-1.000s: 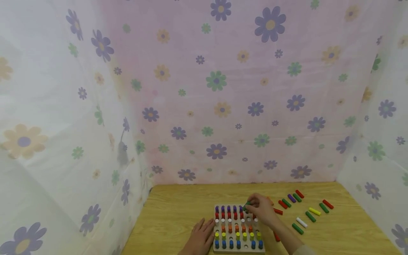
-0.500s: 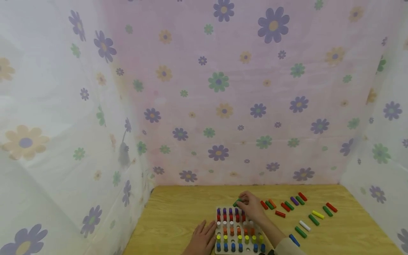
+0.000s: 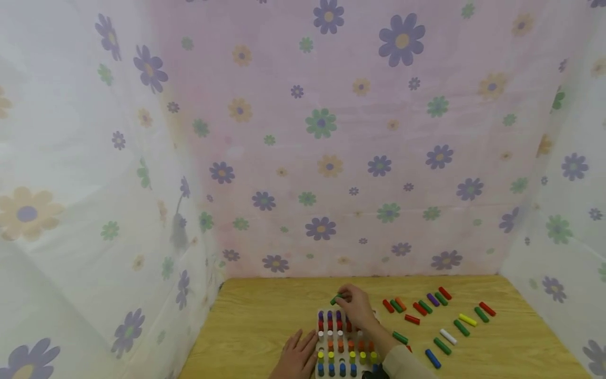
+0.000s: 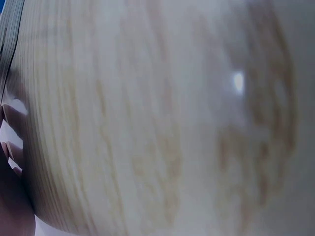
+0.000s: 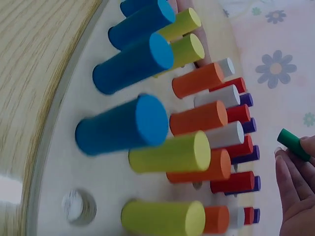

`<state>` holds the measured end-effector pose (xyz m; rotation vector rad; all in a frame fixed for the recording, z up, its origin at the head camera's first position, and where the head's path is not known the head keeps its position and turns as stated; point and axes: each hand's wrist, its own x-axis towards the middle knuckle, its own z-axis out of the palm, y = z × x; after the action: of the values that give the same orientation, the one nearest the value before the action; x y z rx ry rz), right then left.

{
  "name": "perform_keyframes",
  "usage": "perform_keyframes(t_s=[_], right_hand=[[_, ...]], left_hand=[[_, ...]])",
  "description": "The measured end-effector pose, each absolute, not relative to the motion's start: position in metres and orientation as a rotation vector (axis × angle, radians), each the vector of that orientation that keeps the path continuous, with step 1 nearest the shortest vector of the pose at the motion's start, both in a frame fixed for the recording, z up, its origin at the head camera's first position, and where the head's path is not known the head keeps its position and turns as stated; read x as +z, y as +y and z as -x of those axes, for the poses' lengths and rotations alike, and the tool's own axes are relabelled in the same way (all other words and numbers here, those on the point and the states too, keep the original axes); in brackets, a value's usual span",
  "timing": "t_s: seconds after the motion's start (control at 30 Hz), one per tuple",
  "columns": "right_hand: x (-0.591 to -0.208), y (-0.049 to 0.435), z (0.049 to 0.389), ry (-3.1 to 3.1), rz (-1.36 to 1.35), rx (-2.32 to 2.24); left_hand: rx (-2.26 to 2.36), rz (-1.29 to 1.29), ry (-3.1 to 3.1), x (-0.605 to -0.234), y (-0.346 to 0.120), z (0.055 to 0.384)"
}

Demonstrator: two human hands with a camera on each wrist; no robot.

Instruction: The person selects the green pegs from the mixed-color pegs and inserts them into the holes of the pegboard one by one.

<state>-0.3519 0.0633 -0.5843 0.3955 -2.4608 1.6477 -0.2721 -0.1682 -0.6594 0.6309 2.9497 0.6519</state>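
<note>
A wooden pegboard (image 5: 106, 189) stands on the table, set with rows of upright pegs: purple, red, white, orange, yellow (image 5: 170, 153) and blue (image 5: 123, 125). Some of its holes hold no peg. My right hand (image 3: 356, 307) pinches a green peg (image 3: 335, 299) between thumb and fingertips, tilted, above the board's far edge and apart from it. In the right wrist view that peg (image 5: 291, 141) shows beyond the purple row. My left hand (image 3: 296, 358) lies with fingers spread at the board's left side. The right forearm hides part of the board.
Loose pegs lie scattered on the table (image 3: 265, 305) to the right: several green (image 3: 442, 346) and red (image 3: 487, 309), plus orange (image 3: 400, 303), purple (image 3: 433, 299), yellow (image 3: 467, 319), white (image 3: 448, 337) and blue (image 3: 433, 358). Flowered cloth (image 3: 284, 179) walls the table at back and sides.
My right hand has moved left along the board's far edge, still pinching the green peg. Loose pegs that the arm covered have come into view. The left hand has stayed in place.
</note>
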Motion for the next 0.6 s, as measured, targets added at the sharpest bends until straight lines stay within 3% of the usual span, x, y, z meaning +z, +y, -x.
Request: perform_keyframes(t_s=[0.6], right_hand=[[-0.595,0.039,0.354,-2.525,-0.467,1.567]], left_hand=[[0.572,-0.587,2.958,-0.663,-0.166,0.271]])
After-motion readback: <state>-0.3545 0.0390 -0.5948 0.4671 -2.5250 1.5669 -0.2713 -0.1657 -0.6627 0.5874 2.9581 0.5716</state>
